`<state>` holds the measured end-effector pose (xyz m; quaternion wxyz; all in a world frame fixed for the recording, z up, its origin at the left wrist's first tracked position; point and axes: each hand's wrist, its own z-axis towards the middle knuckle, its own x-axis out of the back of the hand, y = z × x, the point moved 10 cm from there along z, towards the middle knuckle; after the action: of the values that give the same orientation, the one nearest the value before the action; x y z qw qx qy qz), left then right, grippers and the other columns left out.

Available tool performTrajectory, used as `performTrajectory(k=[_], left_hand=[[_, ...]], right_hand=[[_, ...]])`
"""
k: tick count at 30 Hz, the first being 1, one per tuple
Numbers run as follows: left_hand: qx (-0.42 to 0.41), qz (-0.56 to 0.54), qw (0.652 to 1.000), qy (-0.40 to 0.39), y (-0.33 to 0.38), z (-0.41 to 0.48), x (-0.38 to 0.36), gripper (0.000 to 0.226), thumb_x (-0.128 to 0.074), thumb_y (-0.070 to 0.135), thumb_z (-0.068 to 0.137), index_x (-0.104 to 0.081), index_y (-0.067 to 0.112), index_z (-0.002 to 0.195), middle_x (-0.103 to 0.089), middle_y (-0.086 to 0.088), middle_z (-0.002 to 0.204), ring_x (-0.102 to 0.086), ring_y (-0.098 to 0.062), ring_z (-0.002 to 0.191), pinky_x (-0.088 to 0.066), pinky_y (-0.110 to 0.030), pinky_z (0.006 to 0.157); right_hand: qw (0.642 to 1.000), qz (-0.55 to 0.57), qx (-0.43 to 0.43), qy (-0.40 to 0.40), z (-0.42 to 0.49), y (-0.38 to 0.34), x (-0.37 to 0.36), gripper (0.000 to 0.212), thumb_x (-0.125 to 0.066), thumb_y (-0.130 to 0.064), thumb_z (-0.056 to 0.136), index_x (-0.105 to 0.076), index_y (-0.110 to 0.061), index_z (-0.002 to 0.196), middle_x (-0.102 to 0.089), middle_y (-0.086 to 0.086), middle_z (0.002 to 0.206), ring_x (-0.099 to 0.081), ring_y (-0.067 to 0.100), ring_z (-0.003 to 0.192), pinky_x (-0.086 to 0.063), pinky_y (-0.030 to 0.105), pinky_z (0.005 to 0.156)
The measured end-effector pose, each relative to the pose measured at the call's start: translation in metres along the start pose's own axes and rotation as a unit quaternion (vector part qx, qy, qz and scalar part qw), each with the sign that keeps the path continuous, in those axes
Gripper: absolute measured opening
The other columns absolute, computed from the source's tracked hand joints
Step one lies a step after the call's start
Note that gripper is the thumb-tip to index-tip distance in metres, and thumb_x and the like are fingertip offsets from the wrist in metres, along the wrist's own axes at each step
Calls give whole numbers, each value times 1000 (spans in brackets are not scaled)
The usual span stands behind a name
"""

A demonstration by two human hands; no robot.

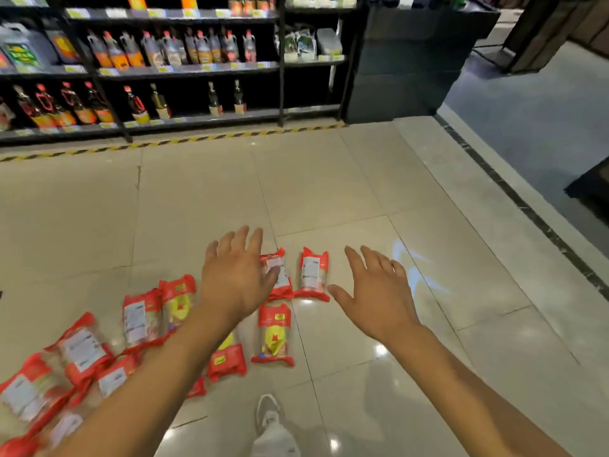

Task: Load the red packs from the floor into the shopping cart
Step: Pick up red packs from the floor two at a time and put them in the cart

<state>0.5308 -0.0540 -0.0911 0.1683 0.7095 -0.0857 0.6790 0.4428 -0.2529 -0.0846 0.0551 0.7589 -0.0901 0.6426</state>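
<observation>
Several red packs lie scattered on the tiled floor, from the bottom left up to the middle. The farthest two lie side by side: one pack [313,273] in the open, and another pack [280,275] partly under my left hand [235,275]. A third pack [274,334] lies just below them. My left hand hovers over the packs with fingers spread and holds nothing. To the right of the farthest pack, my right hand [375,293] is open too, palm down, and empty. No shopping cart is in view.
Black shelves [184,69] of bottles run along the far wall behind a yellow-black floor stripe [197,139]. A dark cabinet [405,61] stands at the back right. My shoe [267,412] is at the bottom centre. A dark strip [514,189] crosses the floor on the right.
</observation>
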Motion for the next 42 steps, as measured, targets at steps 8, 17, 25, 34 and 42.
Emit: performTrajectory(k=[8, 17, 25, 34, 42], left_hand=[[20, 20, 996, -84, -22, 186, -224, 72, -48, 56, 94, -35, 14, 152, -39, -14, 158, -38, -38, 143, -32, -51, 116], [145, -51, 965, -213, -73, 293, -615, 84, -54, 51, 92, -21, 11, 158, -35, -18, 158, -44, -40, 136, -41, -49, 105], [356, -342, 851, -176, -163, 318, -879, 105, -68, 69, 64, -40, 16, 149, -51, -8, 150, -51, -30, 136, -44, -46, 112], [439, -460, 760, -135, -152, 316, -894, 57, -87, 35, 74, -64, 7, 118, -72, -13, 118, -69, -28, 103, -55, -32, 89], [419, -520, 742, 45, -147, 275, -640, 54, -92, 30, 67, -52, 27, 104, -72, 5, 99, -72, -19, 93, -59, -44, 89]], right_hand=[[997, 23, 0, -70, 228, 46, -183, 73, -40, -61, 94, -25, -22, 154, -36, 6, 157, -34, 27, 142, -28, 42, 112], [968, 127, -42, -214, 406, 102, -561, 74, -51, -58, 92, -30, -19, 151, -48, 13, 144, -48, 36, 128, -41, 44, 100], [863, 394, -247, -198, 484, 165, -812, 76, -72, -39, 86, -33, -14, 147, -62, 12, 123, -63, 36, 109, -49, 38, 92], [780, 534, -306, -110, 501, 192, -854, 81, -91, -34, 57, -47, -21, 123, -72, 1, 107, -73, 26, 90, -59, 51, 86], [810, 547, -201, -68, 466, 149, -584, 75, -87, -15, 70, -45, -26, 131, -67, -9, 106, -69, 13, 93, -56, 43, 91]])
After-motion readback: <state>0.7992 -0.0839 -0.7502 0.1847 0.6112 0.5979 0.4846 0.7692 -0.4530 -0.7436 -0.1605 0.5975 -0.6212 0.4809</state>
